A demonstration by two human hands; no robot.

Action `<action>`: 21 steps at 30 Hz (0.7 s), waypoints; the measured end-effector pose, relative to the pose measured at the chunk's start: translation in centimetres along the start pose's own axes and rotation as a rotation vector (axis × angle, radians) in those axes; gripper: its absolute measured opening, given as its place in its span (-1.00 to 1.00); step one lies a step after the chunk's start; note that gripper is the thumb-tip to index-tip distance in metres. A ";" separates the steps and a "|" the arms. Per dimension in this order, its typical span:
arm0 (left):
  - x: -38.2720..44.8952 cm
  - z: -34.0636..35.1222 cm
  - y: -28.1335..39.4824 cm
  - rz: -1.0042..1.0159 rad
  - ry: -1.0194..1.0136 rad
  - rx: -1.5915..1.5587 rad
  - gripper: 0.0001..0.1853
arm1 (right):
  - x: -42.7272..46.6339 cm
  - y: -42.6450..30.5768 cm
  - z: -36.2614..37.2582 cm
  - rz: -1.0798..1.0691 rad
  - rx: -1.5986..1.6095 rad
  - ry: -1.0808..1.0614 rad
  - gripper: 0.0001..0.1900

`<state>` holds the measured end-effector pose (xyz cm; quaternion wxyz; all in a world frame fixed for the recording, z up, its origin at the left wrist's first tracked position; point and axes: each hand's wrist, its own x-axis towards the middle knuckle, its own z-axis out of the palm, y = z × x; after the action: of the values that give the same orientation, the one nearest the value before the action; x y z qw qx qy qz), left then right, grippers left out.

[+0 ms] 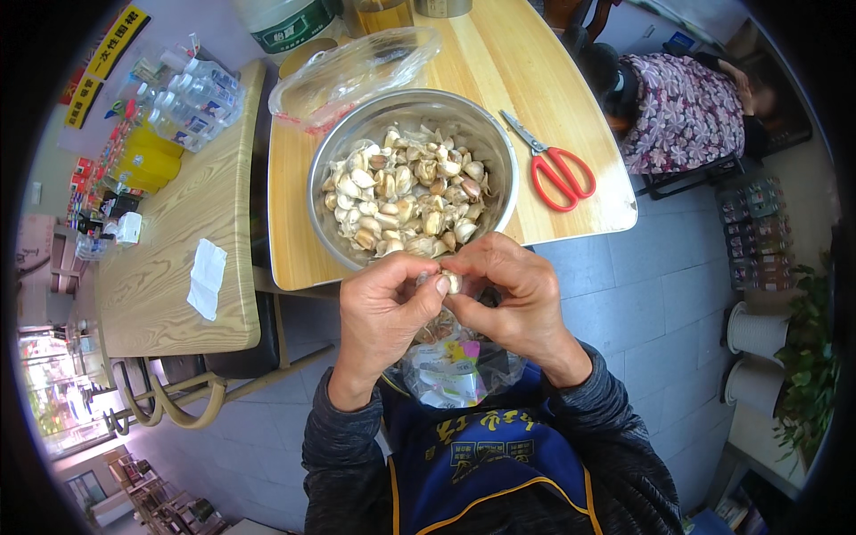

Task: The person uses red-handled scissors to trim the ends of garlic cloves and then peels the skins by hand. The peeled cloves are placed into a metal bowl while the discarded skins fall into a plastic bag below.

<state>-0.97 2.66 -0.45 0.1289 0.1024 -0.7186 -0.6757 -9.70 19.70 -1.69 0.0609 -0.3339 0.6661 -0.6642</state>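
Between my two hands, just over the near rim of a steel bowl point(505, 130), is a garlic clove point(453, 282). My left hand point(394, 311) pinches it with thumb and index finger. My right hand point(511, 297) grips its other side, fingertips against the papery skin. Many garlic cloves point(408, 190), most with skin on, fill the lower part of the bowl. Below my hands a clear plastic bag point(438, 374) with a printed label rests on my lap; brownish scraps, probably garlic skins, show at its mouth, partly hidden by my hands.
Red-handled scissors point(562, 177) lie right of the bowl on the wooden table point(475, 47). Behind it sits a crumpled clear plastic bag point(354, 77). A second table point(167, 267) at left bears a paper napkin point(207, 277) and bottles point(194, 107). Someone in a floral garment point(685, 110) sits at upper right.
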 end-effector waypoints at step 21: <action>-0.1 0.3 0.1 0.117 0.027 0.073 -0.90 | -0.2 0.3 -0.2 0.023 0.067 0.007 -0.65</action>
<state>-0.97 3.02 -0.33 0.1740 0.0741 -0.7455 -0.6391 -9.76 19.92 -2.06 0.0772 -0.3218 0.6476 -0.6864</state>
